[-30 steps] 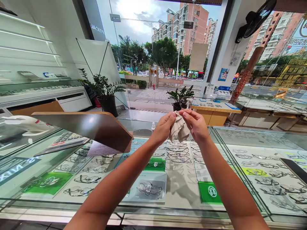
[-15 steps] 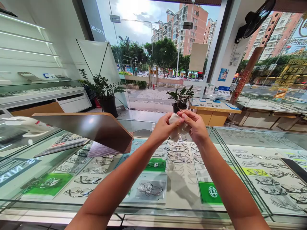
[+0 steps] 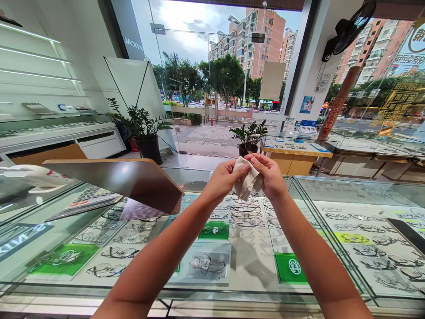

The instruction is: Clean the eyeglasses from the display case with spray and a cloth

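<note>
My left hand [image 3: 223, 178] is closed on a pale cloth [image 3: 246, 179] with a zigzag edge, its thumb pressed on the upper part. Close beside it, my right hand [image 3: 268, 172] pinches a thin object at the fingertips; it looks like part of a glasses frame, but it is small and partly hidden. The cloth hangs down between both hands, above the glass display case. Under the glass lie rows of eyeglasses [image 3: 247, 207].
A brown-edged board or mirror [image 3: 116, 177] leans over the counter at left, near a calculator-like item [image 3: 88, 198]. Green cards [image 3: 214, 230] lie in the case. Potted plants [image 3: 148, 146] stand beyond. At right a dark flat object [image 3: 407, 235] rests on the glass.
The cloth has shifted and hangs more spread out between my hands. My left hand has moved slightly left and my left thumb has shifted on the cloth.
</note>
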### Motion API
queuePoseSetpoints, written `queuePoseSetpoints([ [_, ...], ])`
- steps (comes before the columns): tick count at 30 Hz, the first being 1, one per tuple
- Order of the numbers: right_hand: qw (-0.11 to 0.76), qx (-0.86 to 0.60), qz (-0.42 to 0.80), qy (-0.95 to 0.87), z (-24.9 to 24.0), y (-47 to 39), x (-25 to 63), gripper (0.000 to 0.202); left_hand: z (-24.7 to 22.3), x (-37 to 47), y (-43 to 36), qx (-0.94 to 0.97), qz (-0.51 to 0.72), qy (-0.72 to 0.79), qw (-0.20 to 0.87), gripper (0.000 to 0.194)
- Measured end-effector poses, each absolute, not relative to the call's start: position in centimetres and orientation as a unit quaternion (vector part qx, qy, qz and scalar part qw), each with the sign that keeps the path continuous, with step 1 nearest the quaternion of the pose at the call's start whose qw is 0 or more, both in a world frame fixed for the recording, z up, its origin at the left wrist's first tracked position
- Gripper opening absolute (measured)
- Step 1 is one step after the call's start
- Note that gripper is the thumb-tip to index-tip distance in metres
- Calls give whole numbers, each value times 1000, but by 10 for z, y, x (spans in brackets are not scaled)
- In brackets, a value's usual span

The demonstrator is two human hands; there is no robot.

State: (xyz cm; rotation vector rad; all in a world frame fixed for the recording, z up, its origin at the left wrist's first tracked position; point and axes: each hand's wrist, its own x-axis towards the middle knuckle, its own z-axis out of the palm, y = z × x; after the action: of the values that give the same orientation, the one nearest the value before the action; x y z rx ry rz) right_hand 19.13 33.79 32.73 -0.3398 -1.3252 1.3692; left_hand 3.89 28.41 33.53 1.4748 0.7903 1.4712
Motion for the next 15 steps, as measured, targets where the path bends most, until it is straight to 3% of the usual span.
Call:
queuePoseSetpoints([
  [7, 569, -137, 526, -617, 324, 337, 188, 24, 329, 51, 286, 530, 654, 312, 441, 53],
  [15, 570, -118, 547, -602, 327, 333, 190, 19, 320, 56, 288, 563, 688, 312, 333, 46],
])
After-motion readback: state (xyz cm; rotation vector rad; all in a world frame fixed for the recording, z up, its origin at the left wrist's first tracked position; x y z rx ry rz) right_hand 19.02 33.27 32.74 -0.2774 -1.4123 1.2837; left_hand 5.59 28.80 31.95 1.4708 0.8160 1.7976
